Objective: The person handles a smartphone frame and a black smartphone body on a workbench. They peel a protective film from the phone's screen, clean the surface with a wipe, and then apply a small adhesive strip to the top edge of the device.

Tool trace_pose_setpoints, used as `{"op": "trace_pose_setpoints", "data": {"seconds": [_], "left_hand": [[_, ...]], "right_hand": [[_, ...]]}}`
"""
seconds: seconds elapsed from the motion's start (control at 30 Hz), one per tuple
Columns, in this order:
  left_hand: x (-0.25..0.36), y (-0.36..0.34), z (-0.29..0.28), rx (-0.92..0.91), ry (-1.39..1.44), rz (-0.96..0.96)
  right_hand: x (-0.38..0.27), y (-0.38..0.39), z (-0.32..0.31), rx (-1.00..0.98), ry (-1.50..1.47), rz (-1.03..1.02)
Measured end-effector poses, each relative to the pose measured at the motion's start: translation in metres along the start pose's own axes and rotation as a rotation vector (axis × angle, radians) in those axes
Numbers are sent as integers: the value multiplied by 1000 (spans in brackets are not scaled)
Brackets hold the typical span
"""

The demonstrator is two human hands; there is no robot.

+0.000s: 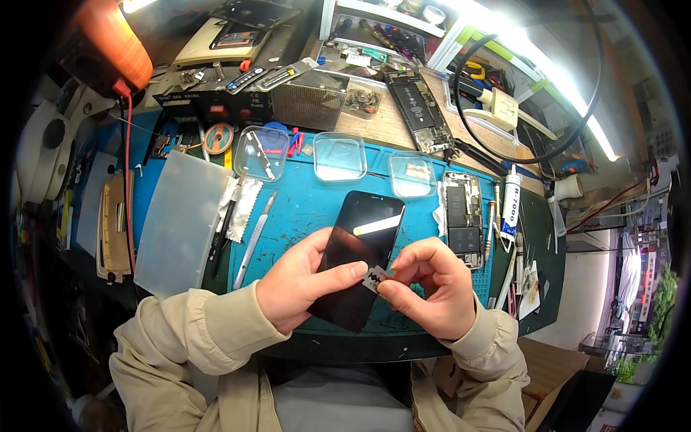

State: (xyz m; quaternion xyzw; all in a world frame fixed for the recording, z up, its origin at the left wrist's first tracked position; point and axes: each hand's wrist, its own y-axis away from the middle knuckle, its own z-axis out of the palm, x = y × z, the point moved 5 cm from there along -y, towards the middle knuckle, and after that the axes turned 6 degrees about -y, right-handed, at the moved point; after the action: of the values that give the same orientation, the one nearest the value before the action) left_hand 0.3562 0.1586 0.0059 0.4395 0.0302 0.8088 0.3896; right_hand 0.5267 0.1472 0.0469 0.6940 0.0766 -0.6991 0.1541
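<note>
A black phone screen (354,248) lies tilted in my left hand (306,277), whose thumb rests across its glass and whose other fingers are hidden beneath. Light reflects in a bright strip near its upper end. Between the thumb and fingers of my right hand (430,288) is a small metal razor blade (374,278) with cut-outs. The blade sits over the screen's right side, close to my left thumb tip; whether its edge touches the glass I cannot tell. Both hands are above the blue work mat (288,209).
An opened phone body (463,219) lies right of the screen, beside a white glue tube (510,204). Clear plastic trays (340,156) line the mat's back. A scalpel-like knife (255,237) and a translucent sheet (180,223) lie left. Another opened phone (416,108) is farther back.
</note>
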Motion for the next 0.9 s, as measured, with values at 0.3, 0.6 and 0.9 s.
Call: {"op": "trace_pose_setpoints", "data": {"seconds": [0.3,0.6,0.9], "left_hand": [[-1,-1,-1,2,22,0],[0,-1,-1,4,38,-15],[-1,-1,-3,13,48,-13]], "right_hand": [[-3,1,5,-59,49,-38],[-1,5,7,-42,-27,-6],[-2,6,10,-71,-4,-36]]}}
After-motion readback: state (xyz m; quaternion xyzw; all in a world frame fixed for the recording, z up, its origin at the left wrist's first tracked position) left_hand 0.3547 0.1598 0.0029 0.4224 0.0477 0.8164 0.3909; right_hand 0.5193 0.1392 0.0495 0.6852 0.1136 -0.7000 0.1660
